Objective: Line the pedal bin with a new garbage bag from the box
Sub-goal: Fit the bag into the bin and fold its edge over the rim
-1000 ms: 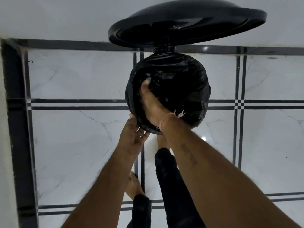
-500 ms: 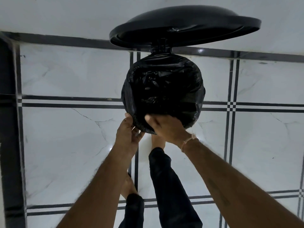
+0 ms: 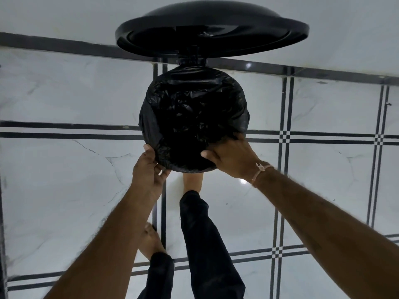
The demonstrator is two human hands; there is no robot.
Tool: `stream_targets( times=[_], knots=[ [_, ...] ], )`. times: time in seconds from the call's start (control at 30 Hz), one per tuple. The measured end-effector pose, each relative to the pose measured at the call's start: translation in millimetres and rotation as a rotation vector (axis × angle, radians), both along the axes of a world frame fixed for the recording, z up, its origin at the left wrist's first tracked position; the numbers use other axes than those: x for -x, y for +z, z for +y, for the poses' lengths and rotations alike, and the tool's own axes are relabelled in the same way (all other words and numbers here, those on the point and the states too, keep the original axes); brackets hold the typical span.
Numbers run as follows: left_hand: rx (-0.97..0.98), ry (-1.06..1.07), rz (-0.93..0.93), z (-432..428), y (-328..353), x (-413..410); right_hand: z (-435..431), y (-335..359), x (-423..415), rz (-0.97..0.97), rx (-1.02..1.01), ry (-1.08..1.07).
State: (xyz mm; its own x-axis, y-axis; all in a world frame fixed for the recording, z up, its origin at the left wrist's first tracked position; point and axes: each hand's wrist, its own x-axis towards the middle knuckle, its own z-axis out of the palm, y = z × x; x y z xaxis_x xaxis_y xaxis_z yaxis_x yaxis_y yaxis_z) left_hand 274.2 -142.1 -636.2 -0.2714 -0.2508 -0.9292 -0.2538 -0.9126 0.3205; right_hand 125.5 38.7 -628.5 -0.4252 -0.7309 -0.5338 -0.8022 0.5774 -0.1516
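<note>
Since half a second ago my right hand (image 3: 232,157) has slid from the near middle of the rim to its right side, while my left hand (image 3: 149,169) keeps its place at the near-left edge. Item: pedal bin (image 3: 247,117), round, standing on the floor (image 3: 64,180) against the wall (image 3: 64,16), its body almost wholly wrapped and seen only from above. Item: garbage bag (image 3: 194,117), black, crinkled, set inside the bin and folded out over the rim. Right hand: fingers curled over the bag edge, thumb along the near side, pinching the plastic to the rim. Left hand: cupped on the outside of the bag just below the rim, fingers pressed to it; whether it grips or merely presses I cannot tell. Item: lid (image 3: 212,29), black, tipped up and open beyond the bin, hinge just visible. Item: thread band (image 3: 262,169) on my right wrist. Obstructions: my forearms cross the lower frame; my right foot (image 3: 192,180) is partly hidden under the bin's near edge, where a pedal cannot be seen. Bag interior too dark to read.
</note>
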Motion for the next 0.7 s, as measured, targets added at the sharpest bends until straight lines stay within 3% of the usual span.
stream_targets(
  times=[0.1, 0.23, 0.37, 0.47, 0.57, 0.7],
  knots=[
    [0.017, -0.012, 0.002, 0, -1, -1, -8, 0, 20, 0.181, 0.027, 0.089],
    [0.036, -0.034, -0.005, 0, 0, -2, 0, -3, 43, 0.175, -0.182, 0.153],
    [0.051, -0.034, -0.022, 0, 0, 0, 7, -1, 45, 0.291, -0.033, 0.128],
    [0.048, -0.029, -0.028, 1, 0, 0, 18, -3, 43, 0.255, 0.001, 0.129],
    [0.044, -0.029, -0.041, 0, 0, 1, 14, 7, 22, 0.247, 0.180, -0.138],
    [0.054, -0.033, -0.020, 1, 2, 0, 11, 21, -35, 0.154, 0.570, -0.896]
  ],
)
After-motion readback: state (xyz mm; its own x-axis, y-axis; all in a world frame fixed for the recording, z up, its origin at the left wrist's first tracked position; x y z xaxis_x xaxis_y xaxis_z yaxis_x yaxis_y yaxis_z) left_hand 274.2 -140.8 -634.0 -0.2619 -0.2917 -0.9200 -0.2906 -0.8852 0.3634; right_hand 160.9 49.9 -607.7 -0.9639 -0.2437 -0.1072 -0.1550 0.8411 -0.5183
